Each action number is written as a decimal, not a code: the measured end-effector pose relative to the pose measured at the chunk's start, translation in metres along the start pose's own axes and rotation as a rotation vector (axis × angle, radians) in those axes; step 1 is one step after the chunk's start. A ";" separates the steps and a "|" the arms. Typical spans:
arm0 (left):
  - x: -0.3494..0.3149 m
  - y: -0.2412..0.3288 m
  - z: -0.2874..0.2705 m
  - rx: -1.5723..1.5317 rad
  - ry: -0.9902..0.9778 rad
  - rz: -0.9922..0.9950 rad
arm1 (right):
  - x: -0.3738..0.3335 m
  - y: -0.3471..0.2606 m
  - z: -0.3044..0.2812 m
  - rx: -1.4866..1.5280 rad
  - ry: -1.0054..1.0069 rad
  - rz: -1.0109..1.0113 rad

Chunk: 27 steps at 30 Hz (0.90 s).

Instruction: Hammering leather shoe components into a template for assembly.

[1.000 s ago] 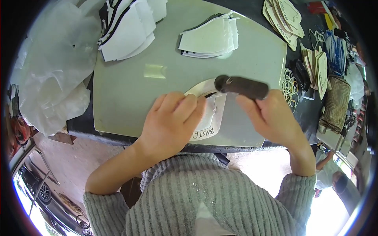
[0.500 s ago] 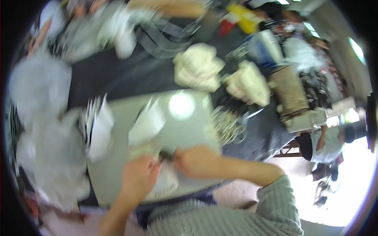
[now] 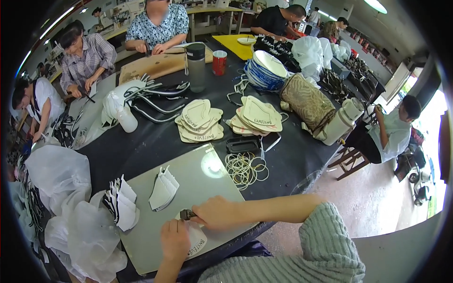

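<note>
On the grey-green board (image 3: 191,177) in front of me, my right hand (image 3: 217,213) is closed around a short tool with a dark, blocky head (image 3: 187,214), perhaps a small hammer. Its head rests close to my left fingertips. My left hand (image 3: 175,239) has its fingers bent and pressed together at the edge of a cream pattern piece (image 3: 198,239) with dark marks. That piece lies partly under both hands. Farther up the board is a small fanned stack of white cut pieces (image 3: 164,189). Another stack of white pieces with black edges (image 3: 123,203) sits at the board's left edge.
Two piles of cream patterns (image 3: 200,120) (image 3: 257,115) lie beyond the board, near rubber bands (image 3: 245,170) and a black tray (image 3: 243,144). Clear plastic bags (image 3: 87,231) crowd the left. A bottle (image 3: 196,68), red can (image 3: 219,62) and co-workers (image 3: 158,28) are across the table.
The earlier frame is blurred by head motion; the view is now steady and shifted. Both hands stay together over the cream piece, with the tool still in my right hand.
</note>
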<state>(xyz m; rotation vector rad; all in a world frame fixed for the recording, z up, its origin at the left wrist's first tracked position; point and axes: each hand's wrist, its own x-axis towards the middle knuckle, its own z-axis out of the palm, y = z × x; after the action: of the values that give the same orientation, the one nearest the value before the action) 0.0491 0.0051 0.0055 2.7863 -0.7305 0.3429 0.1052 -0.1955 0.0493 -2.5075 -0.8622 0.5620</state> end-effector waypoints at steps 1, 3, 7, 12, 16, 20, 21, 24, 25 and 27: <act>-0.005 0.002 -0.003 -0.010 0.056 0.048 | -0.001 0.000 -0.002 0.018 -0.024 -0.001; -0.010 0.002 -0.008 -0.053 0.046 0.035 | 0.002 0.002 -0.005 0.007 -0.028 -0.021; -0.014 0.000 -0.007 -0.202 0.162 -0.049 | 0.005 0.005 -0.023 -0.078 0.010 0.022; -0.020 -0.005 -0.004 -0.179 0.192 -0.122 | 0.028 -0.003 -0.040 -0.077 -0.009 -0.065; -0.027 -0.009 0.002 -0.178 0.188 -0.089 | 0.034 -0.005 -0.032 -0.198 -0.113 -0.118; -0.029 -0.007 -0.001 -0.157 0.179 -0.077 | 0.027 -0.009 -0.035 -0.257 -0.205 -0.140; -0.028 -0.006 0.000 -0.161 0.178 -0.079 | 0.027 -0.007 -0.037 -0.257 -0.209 -0.139; -0.028 -0.007 0.000 -0.183 0.196 -0.095 | 0.029 -0.003 -0.041 -0.224 -0.229 -0.129; -0.029 -0.007 0.000 -0.180 0.195 -0.097 | 0.031 -0.003 -0.043 -0.186 -0.172 -0.121; -0.028 -0.007 0.000 -0.182 0.195 -0.094 | 0.032 -0.004 -0.042 -0.150 -0.113 -0.108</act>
<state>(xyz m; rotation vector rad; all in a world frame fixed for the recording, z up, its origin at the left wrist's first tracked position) 0.0288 0.0237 -0.0032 2.5614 -0.5535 0.4957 0.1474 -0.1832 0.0787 -2.5630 -1.1131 0.6286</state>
